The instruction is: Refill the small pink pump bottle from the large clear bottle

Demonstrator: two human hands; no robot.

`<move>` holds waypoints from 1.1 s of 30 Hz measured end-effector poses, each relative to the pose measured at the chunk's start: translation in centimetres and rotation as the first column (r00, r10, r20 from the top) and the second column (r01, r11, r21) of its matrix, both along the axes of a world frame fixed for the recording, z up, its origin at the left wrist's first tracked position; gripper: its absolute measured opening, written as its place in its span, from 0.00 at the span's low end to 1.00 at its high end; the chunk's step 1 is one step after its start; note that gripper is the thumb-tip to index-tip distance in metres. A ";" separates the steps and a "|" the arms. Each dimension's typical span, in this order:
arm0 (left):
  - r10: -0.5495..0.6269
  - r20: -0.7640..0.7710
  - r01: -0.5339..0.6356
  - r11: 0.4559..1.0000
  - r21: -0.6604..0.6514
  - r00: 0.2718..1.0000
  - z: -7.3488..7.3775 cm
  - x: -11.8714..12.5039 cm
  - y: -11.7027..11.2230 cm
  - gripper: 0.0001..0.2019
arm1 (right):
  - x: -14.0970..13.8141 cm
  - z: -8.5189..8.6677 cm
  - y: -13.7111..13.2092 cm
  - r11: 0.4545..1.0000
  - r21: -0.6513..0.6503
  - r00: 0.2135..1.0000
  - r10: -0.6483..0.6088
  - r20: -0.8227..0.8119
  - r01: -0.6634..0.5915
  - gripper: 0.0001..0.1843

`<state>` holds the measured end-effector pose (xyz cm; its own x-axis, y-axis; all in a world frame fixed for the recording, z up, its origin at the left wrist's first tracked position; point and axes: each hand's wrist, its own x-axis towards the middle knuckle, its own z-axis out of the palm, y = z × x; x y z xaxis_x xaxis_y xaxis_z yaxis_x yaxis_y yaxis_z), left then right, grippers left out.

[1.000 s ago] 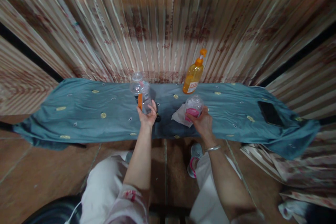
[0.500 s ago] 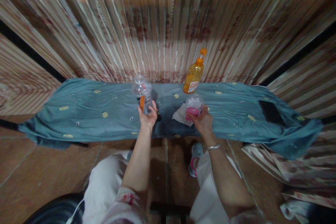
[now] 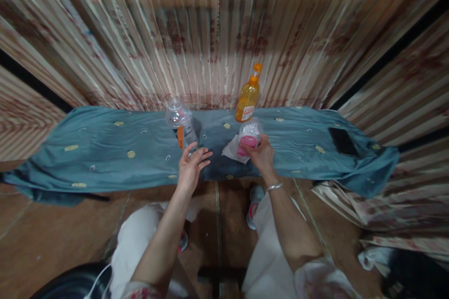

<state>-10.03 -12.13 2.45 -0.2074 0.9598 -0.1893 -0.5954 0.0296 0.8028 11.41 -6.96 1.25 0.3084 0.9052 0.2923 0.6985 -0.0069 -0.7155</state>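
My right hand (image 3: 262, 153) grips a small clear plastic bottle (image 3: 249, 138) with a pink label, thumb across its lower front. A crumpled white tissue (image 3: 231, 150) lies on the cloth beside and partly behind that bottle. My left hand (image 3: 190, 166) is over the front of the table, back of the hand up and fingers apart. Just behind its fingertips stands a larger clear bottle (image 3: 190, 127), uncapped, with an orange and dark label. Whatever lies beneath the left fingers is hidden.
An orange pump bottle (image 3: 247, 103) stands at the table's back. A black phone (image 3: 343, 142) lies towards the right end. Blue patterned cloth (image 3: 105, 149) covers the narrow table, with a striped curtain (image 3: 196, 56) behind it. A black stool (image 3: 77, 280) is at lower left.
My left hand has drawn off the larger bottle and turned palm down, over where a small black object lay. My right hand keeps its grip on the pink-labelled bottle. The view has shifted slightly.
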 end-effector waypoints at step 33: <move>-0.029 -0.688 0.019 1.000 -0.022 0.725 -3.6 -5.7 -1.2 0.24 | -8.1 1.5 0.2 0.823 0.056 0.779 0.556 -0.290 -0.566 0.19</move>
